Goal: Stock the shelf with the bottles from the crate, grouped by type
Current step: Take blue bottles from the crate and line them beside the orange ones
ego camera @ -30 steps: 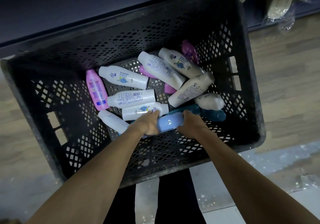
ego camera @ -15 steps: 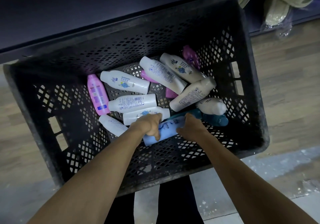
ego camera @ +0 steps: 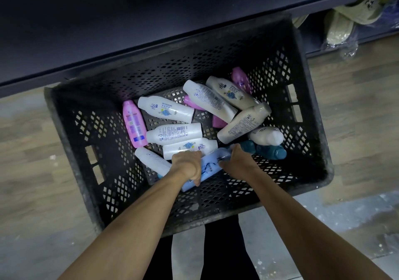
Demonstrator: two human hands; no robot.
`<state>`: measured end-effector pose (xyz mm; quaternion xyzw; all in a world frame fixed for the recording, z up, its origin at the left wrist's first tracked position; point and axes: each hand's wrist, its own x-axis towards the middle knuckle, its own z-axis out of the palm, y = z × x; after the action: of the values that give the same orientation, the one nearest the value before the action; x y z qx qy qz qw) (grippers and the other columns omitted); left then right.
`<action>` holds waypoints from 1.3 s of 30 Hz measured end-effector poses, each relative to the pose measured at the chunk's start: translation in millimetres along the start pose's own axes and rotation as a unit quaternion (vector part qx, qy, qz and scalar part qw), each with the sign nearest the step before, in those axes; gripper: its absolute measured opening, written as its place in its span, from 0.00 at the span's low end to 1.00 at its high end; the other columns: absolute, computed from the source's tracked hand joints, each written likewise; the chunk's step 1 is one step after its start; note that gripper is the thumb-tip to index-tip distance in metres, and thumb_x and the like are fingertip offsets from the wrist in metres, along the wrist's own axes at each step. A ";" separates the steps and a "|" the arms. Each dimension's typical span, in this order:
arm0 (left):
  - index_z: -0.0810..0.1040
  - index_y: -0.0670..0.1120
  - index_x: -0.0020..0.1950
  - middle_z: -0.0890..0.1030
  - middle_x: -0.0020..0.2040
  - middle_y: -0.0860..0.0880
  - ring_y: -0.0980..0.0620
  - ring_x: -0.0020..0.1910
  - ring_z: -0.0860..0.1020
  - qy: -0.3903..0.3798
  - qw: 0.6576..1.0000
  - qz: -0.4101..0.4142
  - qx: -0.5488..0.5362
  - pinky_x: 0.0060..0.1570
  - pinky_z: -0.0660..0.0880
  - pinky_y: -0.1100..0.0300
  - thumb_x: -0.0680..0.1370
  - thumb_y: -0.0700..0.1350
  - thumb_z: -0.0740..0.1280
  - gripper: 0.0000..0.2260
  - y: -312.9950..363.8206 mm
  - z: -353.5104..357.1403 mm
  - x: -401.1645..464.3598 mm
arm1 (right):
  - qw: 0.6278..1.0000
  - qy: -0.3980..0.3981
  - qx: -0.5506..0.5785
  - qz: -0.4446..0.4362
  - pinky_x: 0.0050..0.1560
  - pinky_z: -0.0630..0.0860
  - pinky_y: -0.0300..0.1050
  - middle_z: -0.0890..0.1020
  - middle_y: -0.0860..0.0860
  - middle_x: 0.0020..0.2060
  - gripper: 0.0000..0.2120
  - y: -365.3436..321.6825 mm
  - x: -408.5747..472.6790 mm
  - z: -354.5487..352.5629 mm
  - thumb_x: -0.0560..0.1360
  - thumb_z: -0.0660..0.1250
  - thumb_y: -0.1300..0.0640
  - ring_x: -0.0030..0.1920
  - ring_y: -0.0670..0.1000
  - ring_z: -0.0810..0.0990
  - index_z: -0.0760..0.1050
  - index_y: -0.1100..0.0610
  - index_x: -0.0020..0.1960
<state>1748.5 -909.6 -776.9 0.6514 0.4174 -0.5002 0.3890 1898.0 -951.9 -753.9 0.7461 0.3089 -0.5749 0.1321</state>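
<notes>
A black perforated crate [ego camera: 71,141] stands on the floor below the dark shelf [ego camera: 151,20]. Loose bottles lie in it: several white bottles [ego camera: 166,109], a pink bottle [ego camera: 133,124] at the left, cream bottles [ego camera: 241,124] and a purple one [ego camera: 241,80] at the right, and teal bottles [ego camera: 269,151] at the near right. My left hand [ego camera: 187,167] grips the lower half of a light blue bottle [ego camera: 210,167] near the crate's front wall. My right hand [ego camera: 235,163] holds the same bottle's upper end, beside the teal bottles.
Beige slippers in clear plastic [ego camera: 341,29] lie under the shelf at the top right. Wooden flooring [ego camera: 356,106] runs on both sides of the crate, and pale concrete [ego camera: 323,225] lies nearer me. My dark trouser legs [ego camera: 220,247] stand just behind the crate's front wall.
The light blue bottle has turned from lying level to slanting, its lower end pulled toward me. My left hand slid down along it; the right hand stays at its upper end.
</notes>
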 end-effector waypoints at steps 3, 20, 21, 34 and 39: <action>0.53 0.53 0.79 0.72 0.71 0.50 0.48 0.67 0.72 0.037 0.999 -0.014 -0.012 0.57 0.72 0.56 0.67 0.55 0.78 0.48 -13.6 4.7 -22.1 | 1.000 0.006 0.010 -0.006 0.52 0.67 0.43 0.71 0.61 0.69 0.30 -11.4 -15.3 1.5 0.80 0.64 0.49 0.66 0.60 0.73 0.58 0.62 0.74; 0.60 0.52 0.50 0.74 0.49 0.51 0.49 0.43 0.72 0.308 0.898 0.050 -0.311 0.40 0.68 0.55 0.69 0.53 0.75 0.24 -68.4 12.8 -216.3 | 0.957 0.107 0.133 -0.235 0.45 0.76 0.43 0.78 0.53 0.56 0.26 -116.4 -183.4 -9.9 0.77 0.70 0.47 0.53 0.52 0.79 0.64 0.57 0.67; 0.61 0.52 0.51 0.75 0.49 0.51 0.48 0.45 0.74 0.317 0.889 0.049 -0.326 0.41 0.70 0.54 0.69 0.53 0.75 0.24 -69.0 8.2 -228.3 | 0.952 0.123 0.123 -0.251 0.47 0.77 0.45 0.79 0.53 0.55 0.25 -123.8 -195.9 -13.6 0.77 0.70 0.47 0.53 0.52 0.80 0.64 0.57 0.66; 0.67 0.50 0.54 0.80 0.47 0.55 0.54 0.45 0.80 0.571 0.723 0.137 -0.365 0.42 0.77 0.52 0.71 0.57 0.74 0.22 -83.9 -79.5 -398.5 | 0.836 0.302 0.021 -0.458 0.42 0.75 0.48 0.78 0.51 0.44 0.25 -218.1 -371.7 -101.5 0.74 0.71 0.43 0.44 0.53 0.78 0.64 0.53 0.62; 0.67 0.52 0.61 0.80 0.46 0.57 0.54 0.43 0.80 0.674 0.636 0.170 -0.335 0.42 0.77 0.53 0.73 0.58 0.72 0.23 -88.5 -136.0 -480.9 | 0.746 0.368 -0.011 -0.555 0.43 0.75 0.48 0.79 0.50 0.46 0.28 -270.4 -466.2 -156.7 0.74 0.71 0.44 0.44 0.53 0.79 0.64 0.54 0.65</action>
<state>1637.6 -827.4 -288.5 0.6922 0.5846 0.3268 0.2687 1784.8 -800.0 -225.6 0.5956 0.6991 -0.2245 -0.3257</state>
